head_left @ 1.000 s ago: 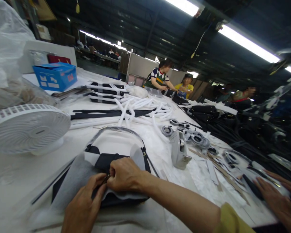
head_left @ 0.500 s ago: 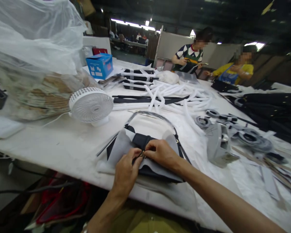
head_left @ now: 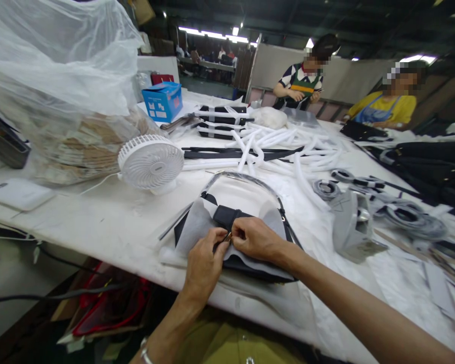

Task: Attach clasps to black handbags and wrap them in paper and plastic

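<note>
A black handbag [head_left: 258,269] lies in front of me on the white-covered table, partly under a thin grey-white protective sheet [head_left: 197,222]. Its strap [head_left: 246,178], in clear wrapping, arches away behind it. A dark tab [head_left: 225,216] crosses the middle of the bag. Below the tab's end, my left hand [head_left: 205,260] pinches with thumb and forefinger at a small gold-coloured metal clasp [head_left: 229,236]. Closed on the same spot from the other side is my right hand [head_left: 256,238]. Fingers hide most of the clasp.
To the left stand a white fan [head_left: 151,162] and a large plastic-wrapped bundle [head_left: 87,136]. A tape dispenser [head_left: 351,227] and rolled straps [head_left: 405,215] lie right. White tubes [head_left: 250,151] and a blue box [head_left: 163,101] are farther back. Two people work across the table.
The whole view has shifted slightly, so things appear farther right. Both my hands stay pinched at the clasp. Across the table, the two people have moved their arms.
</note>
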{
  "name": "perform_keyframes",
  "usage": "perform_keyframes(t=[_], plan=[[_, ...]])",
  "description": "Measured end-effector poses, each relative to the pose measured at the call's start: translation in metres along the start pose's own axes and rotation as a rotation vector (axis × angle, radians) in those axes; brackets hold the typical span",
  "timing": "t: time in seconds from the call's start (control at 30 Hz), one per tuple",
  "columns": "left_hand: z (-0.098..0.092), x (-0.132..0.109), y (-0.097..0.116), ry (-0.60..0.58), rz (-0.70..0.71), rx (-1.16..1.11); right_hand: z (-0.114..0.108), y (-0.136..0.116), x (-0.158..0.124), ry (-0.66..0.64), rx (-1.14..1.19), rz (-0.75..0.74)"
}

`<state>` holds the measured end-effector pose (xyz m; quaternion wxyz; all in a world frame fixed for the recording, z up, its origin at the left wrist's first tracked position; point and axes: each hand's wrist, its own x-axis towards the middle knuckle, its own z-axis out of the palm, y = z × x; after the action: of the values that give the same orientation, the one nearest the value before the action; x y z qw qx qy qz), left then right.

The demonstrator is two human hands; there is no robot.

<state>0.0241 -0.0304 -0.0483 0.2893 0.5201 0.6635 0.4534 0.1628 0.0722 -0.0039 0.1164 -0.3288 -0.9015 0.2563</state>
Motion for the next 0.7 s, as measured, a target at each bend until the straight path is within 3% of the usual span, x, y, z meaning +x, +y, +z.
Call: perform_keyframes(t=[0.2, 0.3, 0.7], plan=[[-0.007, 0.002, 0.011, -0.036, -0.079, -0.123, -0.008, 0.0, -0.005, 0.073, 0.216, 0.058], [-0.01, 0.005, 0.011, -0.063, -0.103, -0.178, -0.013, -0.002, -0.008, 0.08, 0.218, 0.038], [-0.016, 0.02, 0.01, -0.168, -0.261, -0.483, -0.015, -0.011, -0.019, 0.002, -0.329, -0.2]])
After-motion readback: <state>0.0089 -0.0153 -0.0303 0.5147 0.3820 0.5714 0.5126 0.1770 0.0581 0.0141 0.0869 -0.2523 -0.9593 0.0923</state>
